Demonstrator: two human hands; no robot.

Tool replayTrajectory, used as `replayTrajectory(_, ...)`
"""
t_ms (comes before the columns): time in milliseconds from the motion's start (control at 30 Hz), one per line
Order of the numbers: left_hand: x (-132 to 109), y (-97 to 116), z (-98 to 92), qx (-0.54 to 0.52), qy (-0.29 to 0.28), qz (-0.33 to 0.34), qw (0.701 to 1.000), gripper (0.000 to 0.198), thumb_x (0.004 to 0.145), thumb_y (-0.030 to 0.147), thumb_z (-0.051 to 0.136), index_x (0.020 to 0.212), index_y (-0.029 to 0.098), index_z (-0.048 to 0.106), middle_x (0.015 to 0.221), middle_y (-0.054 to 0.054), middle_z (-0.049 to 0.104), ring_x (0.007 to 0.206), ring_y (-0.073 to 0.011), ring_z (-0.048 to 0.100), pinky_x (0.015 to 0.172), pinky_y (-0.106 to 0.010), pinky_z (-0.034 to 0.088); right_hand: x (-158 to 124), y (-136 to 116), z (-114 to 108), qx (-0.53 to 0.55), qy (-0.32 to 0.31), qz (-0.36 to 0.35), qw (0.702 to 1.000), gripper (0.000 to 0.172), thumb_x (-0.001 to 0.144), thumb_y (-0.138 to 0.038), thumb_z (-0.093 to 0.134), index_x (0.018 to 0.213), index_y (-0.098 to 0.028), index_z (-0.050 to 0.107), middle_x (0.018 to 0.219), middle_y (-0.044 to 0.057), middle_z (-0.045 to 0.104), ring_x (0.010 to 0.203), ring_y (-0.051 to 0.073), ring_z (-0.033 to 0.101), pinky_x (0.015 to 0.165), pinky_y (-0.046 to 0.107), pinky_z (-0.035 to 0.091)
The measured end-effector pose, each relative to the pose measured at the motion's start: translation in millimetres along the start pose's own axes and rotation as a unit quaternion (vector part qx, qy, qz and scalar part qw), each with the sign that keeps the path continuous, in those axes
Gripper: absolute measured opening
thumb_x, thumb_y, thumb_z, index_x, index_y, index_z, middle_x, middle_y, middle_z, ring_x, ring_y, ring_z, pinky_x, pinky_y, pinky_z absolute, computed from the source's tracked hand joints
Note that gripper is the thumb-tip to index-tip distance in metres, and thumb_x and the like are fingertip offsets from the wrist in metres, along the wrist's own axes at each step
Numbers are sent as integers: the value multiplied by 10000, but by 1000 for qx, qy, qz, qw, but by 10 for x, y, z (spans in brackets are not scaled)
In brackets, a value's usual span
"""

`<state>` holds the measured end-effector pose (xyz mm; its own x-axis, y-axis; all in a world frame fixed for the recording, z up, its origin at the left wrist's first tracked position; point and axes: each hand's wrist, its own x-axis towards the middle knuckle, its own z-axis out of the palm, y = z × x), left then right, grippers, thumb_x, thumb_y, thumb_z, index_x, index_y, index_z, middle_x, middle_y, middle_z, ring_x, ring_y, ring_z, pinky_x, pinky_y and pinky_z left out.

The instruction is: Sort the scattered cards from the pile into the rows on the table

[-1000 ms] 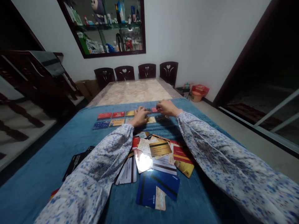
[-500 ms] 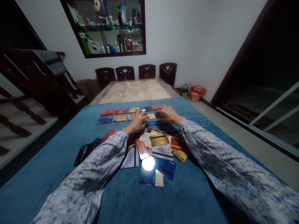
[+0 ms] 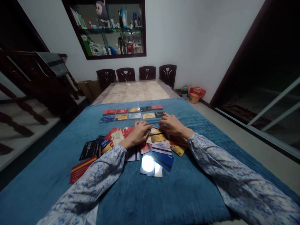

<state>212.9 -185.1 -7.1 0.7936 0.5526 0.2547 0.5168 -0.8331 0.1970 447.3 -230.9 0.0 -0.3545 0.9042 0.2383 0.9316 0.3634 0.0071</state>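
My left hand [image 3: 138, 133] and my right hand [image 3: 172, 125] rest side by side on a loose pile of plastic cards [image 3: 161, 150] on a blue cloth [image 3: 187, 193]. Both hands have their fingers curled down onto the pile, meeting at a gold card with a dark stripe [image 3: 157, 137]. Whether either hand grips a card is hidden by the fingers. Beyond the hands, two neat rows of cards [image 3: 133, 113] lie face up. A blue card [image 3: 150, 164] near me reflects a bright light spot.
Black cards [image 3: 90, 149] and a red card [image 3: 81, 165] lie at the left of the pile. Beyond the cloth the marble tabletop [image 3: 134, 90] runs to several dark chairs [image 3: 137, 74]. A wall cabinet [image 3: 110, 28], stairs at left, a red bag [image 3: 197, 93] on the floor.
Both hands have drawn back toward me from the two rows of cards to the loose pile. The rows now lie uncovered.
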Motion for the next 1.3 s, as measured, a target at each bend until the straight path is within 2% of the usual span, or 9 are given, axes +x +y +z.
replayTrajectory(200, -162, 154, 20, -7, -13, 16, 1000, 237, 919, 248, 553, 1117, 212, 679, 1237, -112, 663, 1215, -277, 507, 1047, -490, 328, -153, -34, 74, 41, 21, -30, 998, 171, 947, -276, 579, 1025, -217, 720, 1027, 94, 687, 1006, 238, 529, 770, 332, 324)
replayTrajectory(333, -208, 201, 45, -9, -12, 29, 999, 217, 924, 305, 578, 1089, 214, 685, 1240, -110, 665, 1251, -288, 492, 1059, -506, 318, -221, -55, 99, 62, 43, -45, 996, 181, 948, -260, 566, 1024, -211, 722, 1027, 95, 686, 988, 237, 528, 773, 343, 329)
replayTrajectory(533, -242, 264, 81, -13, -19, 45, 999, 267, 914, 364, 610, 1141, 241, 677, 1276, -103, 662, 1316, -312, 457, 1065, -534, 307, -317, -78, 87, 100, 61, -66, 991, 189, 934, -343, 609, 1001, -204, 717, 1026, 88, 680, 989, 233, 528, 831, 359, 360)
replayTrajectory(733, -263, 257, 43, -2, 0, 45, 999, 257, 895, 393, 626, 1080, 236, 711, 1241, -101, 662, 1300, -321, 460, 1063, -545, 312, -374, -54, 86, 107, 38, -102, 988, 271, 916, -442, 631, 1002, -202, 722, 1069, 106, 682, 1014, 250, 530, 850, 384, 369)
replayTrajectory(867, -267, 242, 19, 2, -9, 49, 999, 245, 883, 372, 637, 1062, 227, 721, 1215, -99, 669, 1301, -320, 452, 1043, -516, 345, -393, -16, 99, 109, 17, -116, 987, 355, 906, -495, 632, 1055, -186, 721, 1093, 128, 676, 1021, 264, 531, 850, 397, 380)
replayTrajectory(1033, -241, 219, 6, -7, -30, 53, 998, 213, 854, 356, 669, 1012, 228, 729, 1193, -89, 684, 1313, -323, 449, 1051, -511, 345, -411, -9, 81, 119, 11, -126, 985, 326, 903, -451, 634, 1073, -187, 725, 1124, 135, 680, 1046, 275, 524, 880, 422, 403)
replayTrajectory(1133, -226, 204, 8, -9, -27, 54, 998, 185, 861, 332, 671, 997, 221, 729, 1158, -88, 694, 1284, -304, 480, 1060, -492, 347, -412, -15, 71, 126, 10, -125, 984, 325, 892, -433, 649, 1086, -185, 726, 1160, 138, 682, 1072, 282, 520, 908, 439, 408)
replayTrajectory(1300, -234, 198, 11, 0, -22, 75, 997, 160, 902, 307, 626, 989, 207, 715, 1132, -92, 698, 1281, -296, 491, 1042, -478, 356, -401, -15, 81, 126, 4, -124, 984, 290, 899, -394, 640, 1086, -191, 728, 1111, 131, 697, 1039, 270, 532, 902, 428, 416)
